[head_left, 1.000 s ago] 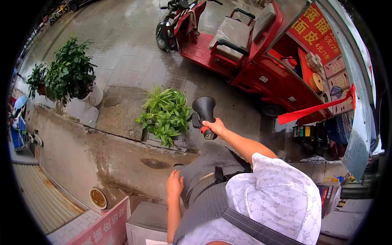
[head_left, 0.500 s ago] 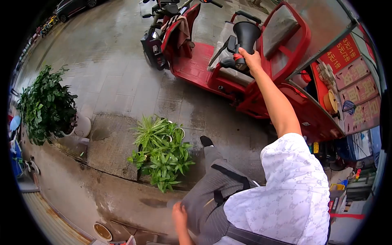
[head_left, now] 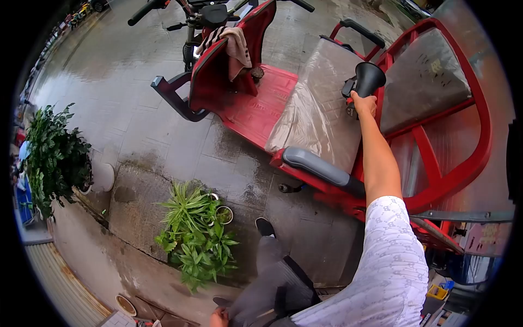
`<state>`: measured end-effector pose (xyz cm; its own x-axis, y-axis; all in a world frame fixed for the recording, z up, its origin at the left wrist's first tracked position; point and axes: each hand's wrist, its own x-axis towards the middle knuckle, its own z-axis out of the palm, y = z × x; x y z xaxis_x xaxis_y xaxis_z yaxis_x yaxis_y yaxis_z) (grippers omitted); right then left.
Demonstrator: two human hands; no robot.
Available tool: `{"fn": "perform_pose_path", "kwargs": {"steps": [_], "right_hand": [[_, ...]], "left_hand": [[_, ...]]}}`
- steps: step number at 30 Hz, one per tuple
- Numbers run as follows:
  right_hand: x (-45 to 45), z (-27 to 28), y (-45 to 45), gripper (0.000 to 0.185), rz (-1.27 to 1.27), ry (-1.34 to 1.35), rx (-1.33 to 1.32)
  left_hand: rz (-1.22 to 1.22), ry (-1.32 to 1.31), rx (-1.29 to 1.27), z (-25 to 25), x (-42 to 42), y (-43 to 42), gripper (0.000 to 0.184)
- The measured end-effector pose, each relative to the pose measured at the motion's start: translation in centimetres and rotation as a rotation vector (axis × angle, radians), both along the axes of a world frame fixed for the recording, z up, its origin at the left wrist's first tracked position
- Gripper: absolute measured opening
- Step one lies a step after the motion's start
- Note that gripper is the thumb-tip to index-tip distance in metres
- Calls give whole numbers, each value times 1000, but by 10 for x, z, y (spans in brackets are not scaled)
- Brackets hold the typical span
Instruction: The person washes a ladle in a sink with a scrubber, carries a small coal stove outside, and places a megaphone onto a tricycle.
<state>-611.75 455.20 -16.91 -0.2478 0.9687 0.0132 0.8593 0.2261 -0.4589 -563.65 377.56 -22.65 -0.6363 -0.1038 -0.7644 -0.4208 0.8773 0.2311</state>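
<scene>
My right hand (head_left: 364,102) is closed around a black megaphone (head_left: 369,79), its arm stretched forward. The wide horn points up and away from me, above the plastic-wrapped seat (head_left: 321,103) of a red three-wheeled vehicle (head_left: 261,101); whether the megaphone touches the seat I cannot tell. The seat's backrest (head_left: 425,82) stands just to the right, inside a red frame. My left hand (head_left: 219,317) hangs low beside my grey trousers, cut off by the bottom edge. Its fingers are too small and blurred to make out.
A grey armrest (head_left: 317,164) juts out near my right arm. Potted green plants (head_left: 204,240) stand left of my foot, and a larger potted bush (head_left: 57,152) is farther left. A striped cloth (head_left: 234,49) hangs over the vehicle's front panel. The paving (head_left: 147,109) is wet.
The view has moved closer to the vehicle, with its seat and backrest now larger. The megaphone is now farther right, over the seat near the backrest, still in my right hand. My left hand is lower.
</scene>
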Motion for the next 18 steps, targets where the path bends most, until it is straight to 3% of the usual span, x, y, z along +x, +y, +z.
{"fn": "perform_pose_path", "kwargs": {"steps": [3, 5, 7, 9, 11, 13, 16, 18], "right_hand": [[-9, -19, 20, 89, -7, 20, -6], [-11, -29, 19, 84, -1, -66, 38], [-13, -54, 38, 78, 31, -216, -28], [-6, -58, 38, 75, 34, -265, -9], [-6, -28, -1, 65, 55, -283, 31], [-19, -16, -24, 54, 232, -418, 340], [-92, -21, -57, 41, 683, -15, 484], [-159, 2, -128, 46, 911, 239, 506]], "left_hand": [[56, -72, -74, 29, -31, 23, 28], [29, -146, 67, 44, -42, 21, 33], [72, -16, 135, 25, -26, 6, 32], [96, -82, -80, 28, -27, 12, 28], [114, -77, -81, 13, -10, 2, 28], [141, -65, -76, 8, 3, 0, 28], [162, -61, -39, 6, 17, 5, 27], [149, -128, -45, 2, 23, 9, 24]]}}
